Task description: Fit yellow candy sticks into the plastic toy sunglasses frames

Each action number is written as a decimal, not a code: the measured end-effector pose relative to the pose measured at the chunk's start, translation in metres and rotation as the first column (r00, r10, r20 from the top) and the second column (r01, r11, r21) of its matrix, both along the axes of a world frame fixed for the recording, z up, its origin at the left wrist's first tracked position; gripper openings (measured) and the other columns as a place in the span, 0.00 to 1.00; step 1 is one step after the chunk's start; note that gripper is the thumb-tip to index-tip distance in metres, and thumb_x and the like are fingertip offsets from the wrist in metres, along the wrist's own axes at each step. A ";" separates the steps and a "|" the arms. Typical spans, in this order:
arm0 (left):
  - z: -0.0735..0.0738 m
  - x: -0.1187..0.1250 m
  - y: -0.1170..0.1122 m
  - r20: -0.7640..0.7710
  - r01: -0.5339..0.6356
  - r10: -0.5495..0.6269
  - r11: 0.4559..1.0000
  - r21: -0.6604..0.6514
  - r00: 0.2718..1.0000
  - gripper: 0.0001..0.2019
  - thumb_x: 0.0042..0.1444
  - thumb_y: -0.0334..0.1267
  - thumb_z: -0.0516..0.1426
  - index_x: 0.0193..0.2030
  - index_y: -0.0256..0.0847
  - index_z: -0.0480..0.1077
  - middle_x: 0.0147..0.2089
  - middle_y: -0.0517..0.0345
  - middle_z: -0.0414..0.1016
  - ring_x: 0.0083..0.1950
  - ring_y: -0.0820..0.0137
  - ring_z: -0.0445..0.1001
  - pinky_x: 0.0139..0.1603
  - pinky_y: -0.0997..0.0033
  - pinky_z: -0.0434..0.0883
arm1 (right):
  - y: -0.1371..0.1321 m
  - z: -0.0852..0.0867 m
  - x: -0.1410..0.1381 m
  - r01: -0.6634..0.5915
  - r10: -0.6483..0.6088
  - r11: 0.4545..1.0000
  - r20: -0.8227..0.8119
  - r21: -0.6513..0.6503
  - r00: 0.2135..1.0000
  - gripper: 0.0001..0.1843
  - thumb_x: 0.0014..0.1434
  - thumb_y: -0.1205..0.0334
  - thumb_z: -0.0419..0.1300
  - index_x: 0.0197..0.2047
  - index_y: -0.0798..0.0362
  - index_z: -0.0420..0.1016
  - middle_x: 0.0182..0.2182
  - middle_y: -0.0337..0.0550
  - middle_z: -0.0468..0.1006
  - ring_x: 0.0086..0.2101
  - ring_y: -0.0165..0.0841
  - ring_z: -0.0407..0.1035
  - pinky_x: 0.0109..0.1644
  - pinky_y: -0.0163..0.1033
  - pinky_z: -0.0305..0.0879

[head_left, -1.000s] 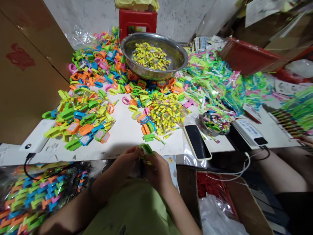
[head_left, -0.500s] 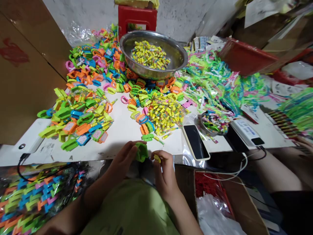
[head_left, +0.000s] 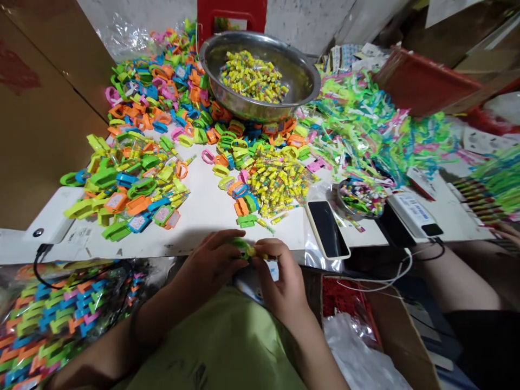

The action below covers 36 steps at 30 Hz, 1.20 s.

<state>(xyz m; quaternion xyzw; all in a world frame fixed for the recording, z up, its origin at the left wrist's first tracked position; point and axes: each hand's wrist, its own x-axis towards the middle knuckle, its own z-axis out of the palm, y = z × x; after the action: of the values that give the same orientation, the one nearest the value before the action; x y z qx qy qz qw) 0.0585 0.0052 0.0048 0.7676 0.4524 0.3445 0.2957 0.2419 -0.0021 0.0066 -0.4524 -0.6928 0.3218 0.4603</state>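
Observation:
My left hand (head_left: pixel 212 257) is closed round a green plastic toy watch (head_left: pixel 239 243) at the table's front edge, its fingers covering most of the watch. Pinched in the fingertips of my right hand (head_left: pixel 283 271) is a small yellow wrapped roll (head_left: pixel 252 252), which meets the watch's near side. How far the roll sits inside the watch cannot be made out. Just beyond my hands lies a pile of similar yellow rolls (head_left: pixel 280 181). To the left is a heap of colourful toy watches (head_left: pixel 138 187) with yellow rolls among them.
A steel bowl (head_left: pixel 260 111) of yellow rolls stands at the back. A phone (head_left: pixel 328 230), a small bowl (head_left: pixel 361 197) and a white power bank (head_left: pixel 414 216) lie on the right. A cardboard box (head_left: pixel 49 108) borders the left. Another person's arm (head_left: pixel 455 281) reaches in at right.
My two hands have come together, bringing the yellow roll up against the green toy watch. The whole view has tilted slightly, shifting the table upward.

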 end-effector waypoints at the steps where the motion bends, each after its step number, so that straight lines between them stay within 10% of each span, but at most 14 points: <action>1: 0.000 0.000 0.000 -0.017 -0.002 0.003 1.000 0.027 1.000 0.03 0.62 0.36 0.56 0.40 0.43 0.72 0.57 0.52 0.72 0.57 0.67 0.71 0.58 0.67 0.69 | 0.000 0.000 0.000 0.007 -0.007 1.000 0.003 0.017 1.000 0.10 0.64 0.72 0.55 0.45 0.48 0.65 0.40 0.41 0.71 0.42 0.32 0.68 0.45 0.37 0.65; 16: 0.003 0.001 0.000 -0.036 0.049 -0.049 0.999 -0.019 0.998 0.06 0.63 0.36 0.55 0.44 0.44 0.72 0.59 0.52 0.70 0.59 0.66 0.70 0.59 0.66 0.68 | -0.001 0.005 0.007 -0.094 0.037 0.977 0.278 0.193 0.960 0.17 0.61 0.77 0.55 0.50 0.50 0.65 0.45 0.46 0.73 0.42 0.36 0.66 0.44 0.41 0.64; 24: -0.005 0.007 -0.003 0.063 0.095 -0.084 0.972 -0.216 0.994 0.05 0.62 0.36 0.55 0.36 0.40 0.70 0.62 0.49 0.66 0.56 0.66 0.71 0.56 0.65 0.70 | 0.004 0.016 0.017 -0.225 0.028 0.952 0.674 0.206 0.738 0.06 0.63 0.70 0.54 0.37 0.52 0.70 0.35 0.45 0.75 0.32 0.36 0.62 0.35 0.40 0.54; 36: -0.060 -0.008 -0.009 0.120 0.339 -0.319 0.841 -0.422 0.940 0.15 0.48 0.21 0.50 0.35 0.40 0.74 0.48 0.49 0.73 0.50 0.66 0.73 0.56 0.61 0.71 | -0.017 -0.043 -0.002 -0.515 0.183 0.849 0.849 0.118 0.495 0.08 0.58 0.74 0.58 0.34 0.51 0.70 0.25 0.39 0.72 0.28 0.34 0.63 0.33 0.42 0.52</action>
<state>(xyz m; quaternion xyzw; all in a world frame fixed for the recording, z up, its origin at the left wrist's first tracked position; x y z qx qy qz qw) 0.0500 -0.0035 -0.0556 0.7397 0.3729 0.1957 0.5249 0.2403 -0.0188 -0.0364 -0.3031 -0.9483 0.0341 0.0877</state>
